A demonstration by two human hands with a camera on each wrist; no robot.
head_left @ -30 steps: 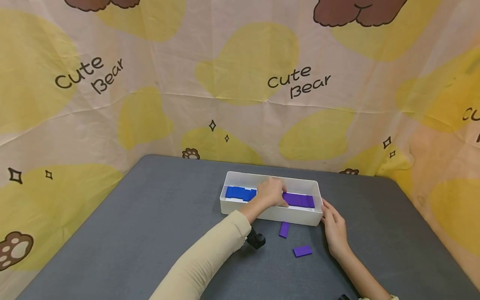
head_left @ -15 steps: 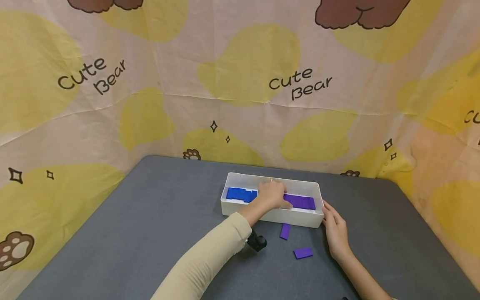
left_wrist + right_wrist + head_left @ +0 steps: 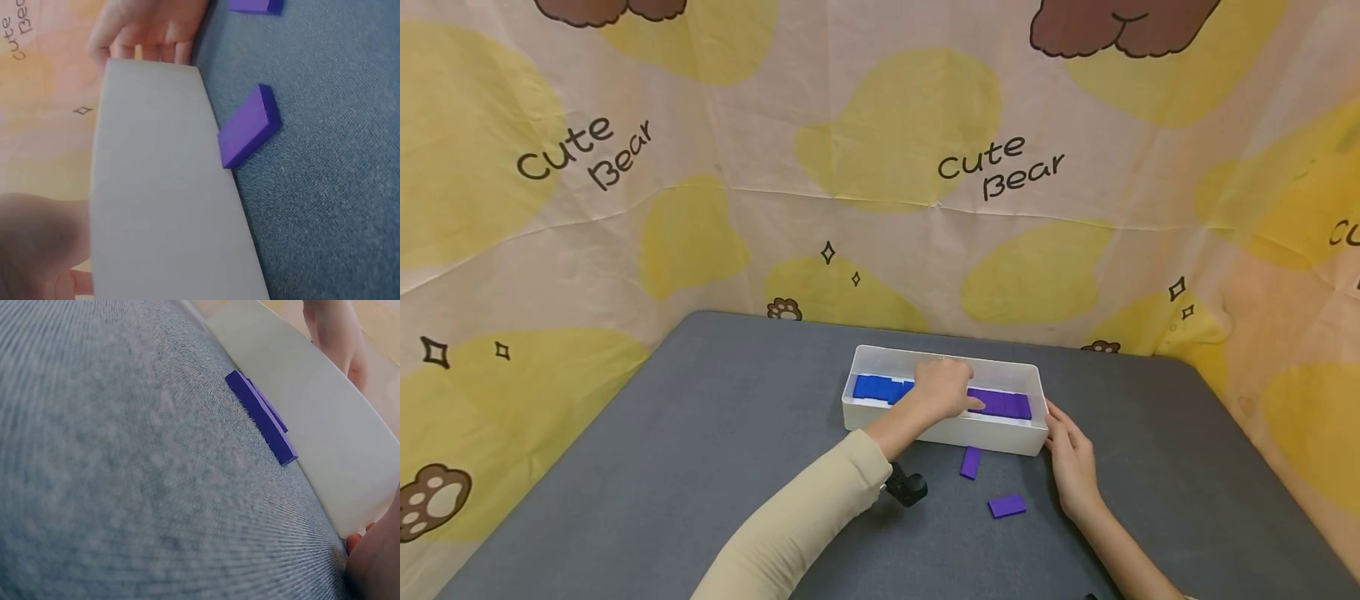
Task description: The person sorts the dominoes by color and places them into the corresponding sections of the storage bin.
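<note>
My left hand reaches over the front wall of a white plastic box. Its thumb lies by a row of purple tiles, but the other fingertips are hidden inside the box. To its left, blue tiles form another row. My right hand rests against the box's right end, fingers along the end wall, as the left wrist view also shows. One loose purple tile lies close against the box's front wall. Another purple tile lies nearer to me on the table.
A grey cloth-like surface covers the table. Behind it hangs a printed curtain with yellow patches and lettering. Below my left wrist sits a black wrist-worn device.
My left hand stays in the box, its wrist and sleeve shifting slightly left and its thumb rising a little. The right hand, the box and the loose tiles keep their places.
</note>
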